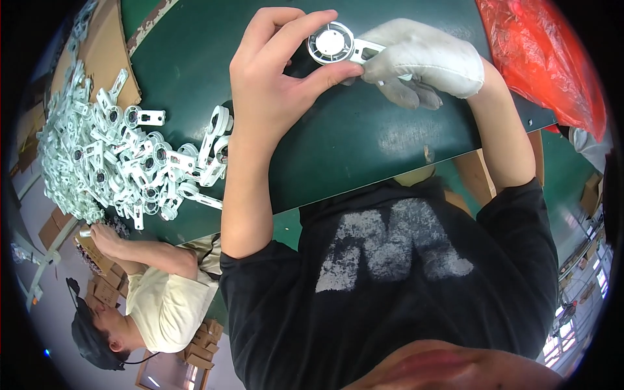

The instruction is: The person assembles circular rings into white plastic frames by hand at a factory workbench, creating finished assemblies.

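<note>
**Overhead, two hands share one white round part**

Up at twelve o'clock, a white round part (330,43) with a ribbed ring and a flat arm sits above the dark green tabletop (364,136), held between both hands. The bare left hand (273,78) has its grip clamped on the ring, thumb beneath and fingers curled over the top. The right hand (422,62), in a white cloth glove, has its grip pinched on the part's arm at the three o'clock side. Out at nine o'clock lies a heap of similar white parts (123,156) on the tabletop, beside a cardboard sheet (104,52). A red plastic bag (546,58) lies at two o'clock. At seven o'clock another person in a cream shirt (166,302) works nearby.
</note>
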`<state>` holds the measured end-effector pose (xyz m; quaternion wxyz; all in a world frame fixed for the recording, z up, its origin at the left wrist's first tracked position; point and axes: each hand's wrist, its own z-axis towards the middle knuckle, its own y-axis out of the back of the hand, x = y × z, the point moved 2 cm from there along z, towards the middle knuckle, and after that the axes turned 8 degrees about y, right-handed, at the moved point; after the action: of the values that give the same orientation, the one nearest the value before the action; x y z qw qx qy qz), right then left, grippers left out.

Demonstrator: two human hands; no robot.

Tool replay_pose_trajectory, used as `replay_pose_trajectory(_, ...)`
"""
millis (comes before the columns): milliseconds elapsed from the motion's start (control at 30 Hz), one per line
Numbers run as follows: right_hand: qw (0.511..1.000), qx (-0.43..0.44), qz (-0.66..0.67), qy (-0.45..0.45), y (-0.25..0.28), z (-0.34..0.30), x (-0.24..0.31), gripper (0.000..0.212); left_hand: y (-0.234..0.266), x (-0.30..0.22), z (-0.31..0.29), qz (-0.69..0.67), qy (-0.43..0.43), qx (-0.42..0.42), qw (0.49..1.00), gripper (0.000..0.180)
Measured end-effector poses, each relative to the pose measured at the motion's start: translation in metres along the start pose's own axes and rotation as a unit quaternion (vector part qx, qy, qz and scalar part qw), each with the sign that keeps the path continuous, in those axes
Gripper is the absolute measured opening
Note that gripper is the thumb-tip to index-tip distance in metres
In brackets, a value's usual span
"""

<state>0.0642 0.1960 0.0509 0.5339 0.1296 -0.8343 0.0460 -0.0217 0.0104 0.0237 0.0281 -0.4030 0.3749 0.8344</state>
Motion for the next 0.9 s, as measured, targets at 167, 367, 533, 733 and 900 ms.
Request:
replay_pose_trajectory(167, 0.999, 0.005, 0.031, 0.026, 0.0, -0.002, -0.002, 0.029, -0.001, -0.004, -0.003, -0.028, 0.03, -0.009, 0.999, 0.054)
replay_pose_trajectory(367, 0.991, 0.061, 0.083, 0.091, 0.002, 0.002, -0.017, 0.026, -0.007, -0.002, -0.004, -0.093, 0.057, -0.003, 0.994, 0.052)
replay_pose_trajectory(533, 0.996, -0.001, 0.052, 0.066, -0.012, 0.003, -0.008, 0.043, -0.009, -0.001, -0.005, -0.008, -0.045, -0.047, 0.998, 0.054)
replay_pose_trajectory(733, 0.992, -0.027, 0.027, 0.116, -0.021, 0.015, -0.021, 0.044, -0.012, 0.007, -0.006, -0.01, -0.081, -0.06, 0.995, 0.057)
replay_pose_trajectory(900, 0.975, -0.118, 0.048, 0.181, -0.03, 0.015, -0.022, 0.031, -0.017, -0.001, -0.006, -0.285, 0.1, 0.133, 0.944, 0.059)
